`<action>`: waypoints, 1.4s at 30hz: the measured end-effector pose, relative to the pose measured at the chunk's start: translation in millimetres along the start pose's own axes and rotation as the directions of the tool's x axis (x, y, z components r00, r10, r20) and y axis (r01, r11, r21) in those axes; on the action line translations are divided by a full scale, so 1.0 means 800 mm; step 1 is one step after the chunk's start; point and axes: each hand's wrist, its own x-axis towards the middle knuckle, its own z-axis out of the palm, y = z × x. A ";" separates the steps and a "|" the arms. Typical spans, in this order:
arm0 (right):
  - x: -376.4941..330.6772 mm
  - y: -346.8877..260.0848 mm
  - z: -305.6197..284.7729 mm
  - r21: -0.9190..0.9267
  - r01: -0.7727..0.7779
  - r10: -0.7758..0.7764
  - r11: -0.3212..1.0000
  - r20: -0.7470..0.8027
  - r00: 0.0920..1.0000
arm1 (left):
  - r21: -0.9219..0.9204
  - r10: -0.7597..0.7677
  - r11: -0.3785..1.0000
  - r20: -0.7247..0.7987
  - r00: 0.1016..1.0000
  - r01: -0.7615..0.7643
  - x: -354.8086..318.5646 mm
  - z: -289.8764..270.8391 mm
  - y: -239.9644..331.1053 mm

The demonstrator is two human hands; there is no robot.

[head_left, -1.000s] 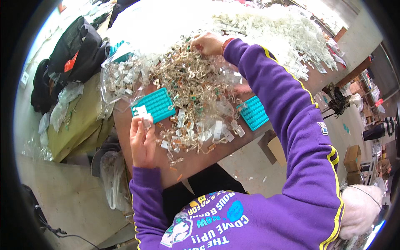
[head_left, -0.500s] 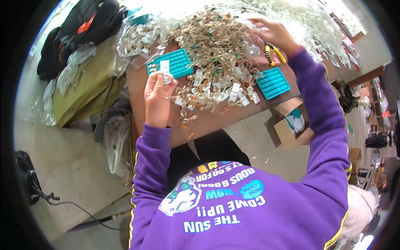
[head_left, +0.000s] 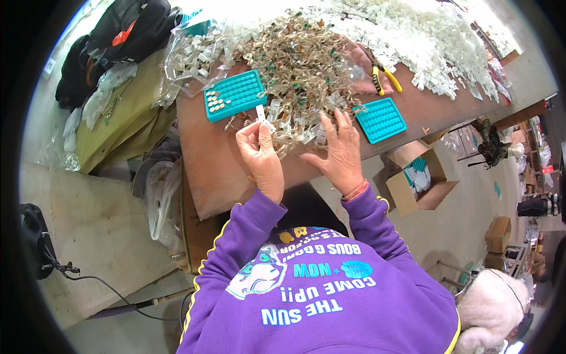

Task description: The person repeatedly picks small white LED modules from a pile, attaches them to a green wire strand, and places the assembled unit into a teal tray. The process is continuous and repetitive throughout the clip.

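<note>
My left hand (head_left: 265,168) pinches a small white tag (head_left: 261,112) between thumb and fingers, close to the table's near side. To its right, my right hand (head_left: 343,154) has its fingers spread over the near edge of a tangled heap of beige strings and small tags (head_left: 298,65). Whether its fingertips touch the tags there, I cannot tell. Beyond my left hand lies a teal pitted tray (head_left: 244,88) with several small round cream pieces (head_left: 216,106) at its left end. A second teal tray (head_left: 382,120) lies right of my right hand.
Yellow-and-black pliers (head_left: 387,80) rest on a pinkish cloth right of the heap. A broad pile of white pieces (head_left: 424,56) covers the table's far right. A clear bag of white pieces (head_left: 197,59) stands far left. An open cardboard box (head_left: 433,183) is beyond the table's right front edge.
My right hand has come back from the white pile at the far right to the heap's near edge. My left hand, still pinching a white tag, has moved nearer and to the right.
</note>
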 end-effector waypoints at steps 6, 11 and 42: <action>0.025 0.019 0.007 -0.044 0.027 -0.025 0.999 0.037 0.999 | 0.005 0.008 1.000 -0.042 0.999 -0.008 0.005 0.036 -0.019; 0.033 0.027 0.002 -0.015 0.038 -0.036 0.999 0.075 0.996 | 0.017 -0.005 1.000 -0.042 0.999 0.006 0.005 0.047 -0.026; 0.250 0.240 -0.006 0.041 -0.153 0.118 0.987 0.457 0.882 | -0.485 -0.332 0.794 0.156 0.930 0.365 0.041 -0.109 0.029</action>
